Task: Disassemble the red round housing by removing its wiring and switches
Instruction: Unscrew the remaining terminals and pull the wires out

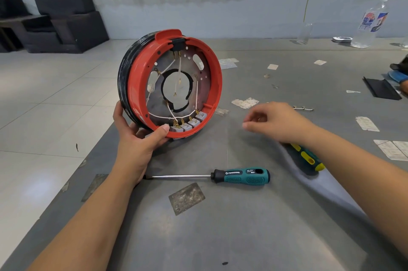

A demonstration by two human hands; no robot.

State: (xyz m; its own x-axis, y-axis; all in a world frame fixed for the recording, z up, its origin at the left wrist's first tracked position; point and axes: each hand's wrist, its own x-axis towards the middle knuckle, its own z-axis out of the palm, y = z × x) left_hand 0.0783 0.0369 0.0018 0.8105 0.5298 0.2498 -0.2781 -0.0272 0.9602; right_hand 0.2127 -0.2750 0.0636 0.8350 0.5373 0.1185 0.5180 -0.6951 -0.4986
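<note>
Upright, red housing (174, 85) in left hand (141, 138); right hand (278, 122) loosely curled, empty.

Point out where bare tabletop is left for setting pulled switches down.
Bare tabletop lies below the teal screwdriver, between both forearms. A smaller patch sits between the red housing and the right hand. The far right, around the label scraps, is cluttered.

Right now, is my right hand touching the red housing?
Apart. The head view shows bare table between the right hand and the red housing.
</note>
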